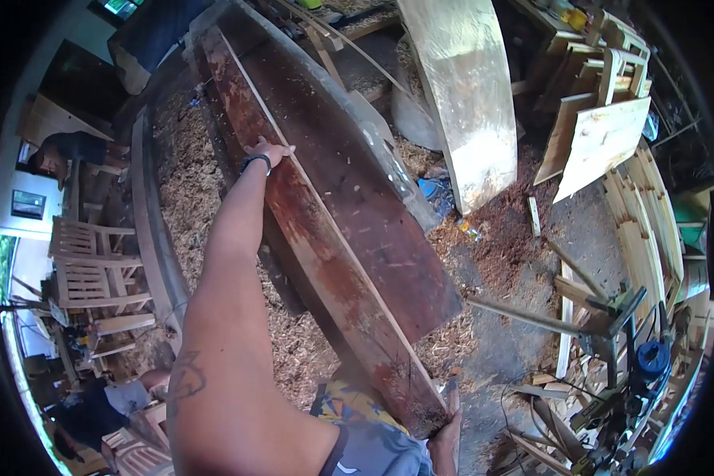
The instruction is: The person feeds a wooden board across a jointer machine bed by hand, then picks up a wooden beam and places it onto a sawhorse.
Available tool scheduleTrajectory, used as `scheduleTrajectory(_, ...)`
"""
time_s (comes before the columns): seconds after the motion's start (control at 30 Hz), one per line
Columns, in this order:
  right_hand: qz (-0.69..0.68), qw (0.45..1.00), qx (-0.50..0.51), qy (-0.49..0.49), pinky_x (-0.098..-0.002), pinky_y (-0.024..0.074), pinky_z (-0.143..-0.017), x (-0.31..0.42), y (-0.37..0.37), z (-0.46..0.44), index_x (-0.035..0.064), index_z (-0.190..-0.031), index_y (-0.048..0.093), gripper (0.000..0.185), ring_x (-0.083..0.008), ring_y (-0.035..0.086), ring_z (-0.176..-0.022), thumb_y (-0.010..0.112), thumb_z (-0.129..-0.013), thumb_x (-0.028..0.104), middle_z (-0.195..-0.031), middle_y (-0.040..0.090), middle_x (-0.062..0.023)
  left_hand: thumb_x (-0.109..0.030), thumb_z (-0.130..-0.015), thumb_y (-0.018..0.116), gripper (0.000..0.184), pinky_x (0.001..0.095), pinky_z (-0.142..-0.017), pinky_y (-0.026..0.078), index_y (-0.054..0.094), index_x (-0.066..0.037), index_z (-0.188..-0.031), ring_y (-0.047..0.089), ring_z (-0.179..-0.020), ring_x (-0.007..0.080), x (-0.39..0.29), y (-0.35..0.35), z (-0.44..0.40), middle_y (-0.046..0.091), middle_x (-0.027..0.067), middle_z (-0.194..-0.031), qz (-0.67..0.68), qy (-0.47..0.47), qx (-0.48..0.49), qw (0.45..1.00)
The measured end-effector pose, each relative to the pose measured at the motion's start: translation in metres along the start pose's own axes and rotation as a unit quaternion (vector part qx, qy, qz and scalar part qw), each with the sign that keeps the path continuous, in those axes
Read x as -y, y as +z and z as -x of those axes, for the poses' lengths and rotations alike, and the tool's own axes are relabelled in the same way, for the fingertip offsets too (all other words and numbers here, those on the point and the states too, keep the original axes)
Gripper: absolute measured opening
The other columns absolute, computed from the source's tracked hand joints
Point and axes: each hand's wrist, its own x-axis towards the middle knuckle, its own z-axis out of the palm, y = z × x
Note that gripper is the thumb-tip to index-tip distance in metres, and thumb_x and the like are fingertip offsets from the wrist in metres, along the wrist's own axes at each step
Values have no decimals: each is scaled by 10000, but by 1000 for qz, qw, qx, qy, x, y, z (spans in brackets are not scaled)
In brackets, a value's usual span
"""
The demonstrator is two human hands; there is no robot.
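Note:
A long wooden plank (317,230), reddish-brown with pale worn patches, stands tilted on its edge and runs diagonally from the upper left to the lower middle. My left hand (268,151), with a dark band at the wrist, grips the plank's upper edge partway along. At the near end, my right hand (447,436) holds the plank's corner; some of its fingers are hidden behind the wood. Beside the plank lies a wide dark reddish board (373,230), scattered with shavings.
Wood shavings (297,349) cover the floor. A broad pale slab (472,103) leans at the top. Cut panels (603,143) and stacked planks (646,230) stand right, above a cluttered metal stand (611,341). Left are wooden chairs (99,262) and other people (95,412).

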Motion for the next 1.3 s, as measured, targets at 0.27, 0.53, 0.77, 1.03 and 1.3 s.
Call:
scheduleTrajectory(0.27, -53, 997, 41, 26, -512, 500, -997, 15, 32, 15, 48, -1375, 550, 749, -381, 617, -1160, 347, -977, 649, -1322, 617, -180, -576, -835, 629, 1049, 595, -1209, 186, 116, -108, -1621, -102, -1544, 400, -10, 3, 38, -13, 109, -1701, 150, -55, -33, 987)
scheduleTrajectory(0.53, -77, 994, -63, -49, -482, 531, -916, 11, -77, -8, 10, -1244, 601, 726, -373, 657, -1024, 407, -959, 649, -1142, 679, -178, -597, -816, 663, 1068, 534, -1198, 272, 92, -208, -1630, 257, -1477, 490, -24, 52, 125, -30, 213, -1677, 147, -92, -51, 984)
scheduleTrajectory(0.77, -87, 985, -115, -89, -484, 513, -934, 45, -220, 6, -14, -1235, 604, 726, -371, 645, -1018, 467, -949, 638, -1143, 673, -176, -571, -791, 693, 1088, 549, -1175, 318, 97, -214, -1628, 281, -1431, 568, -47, 123, 284, -50, 205, -1678, 175, -91, -50, 979)
scheduleTrajectory(1.03, -44, 984, -133, -107, -462, 519, -899, 49, -481, -21, 9, -1218, 638, 680, -349, 645, -982, 480, -952, 615, -1114, 684, -163, -514, -772, 711, 1085, 598, -1102, 392, 106, -237, -1629, 352, -1389, 551, -81, 207, 483, -42, 177, -1684, 197, -105, -25, 974)
scheduleTrajectory(1.3, 50, 978, -197, -42, -384, 459, -740, 52, -571, 22, -9, -1006, 657, 701, -289, 573, -801, 426, -968, 651, -923, 646, -149, -549, -790, 748, 1120, 646, -1120, 347, 92, -193, -1625, 172, -1441, 618, -84, 289, 580, -135, 215, -1660, 234, -51, -42, 970)
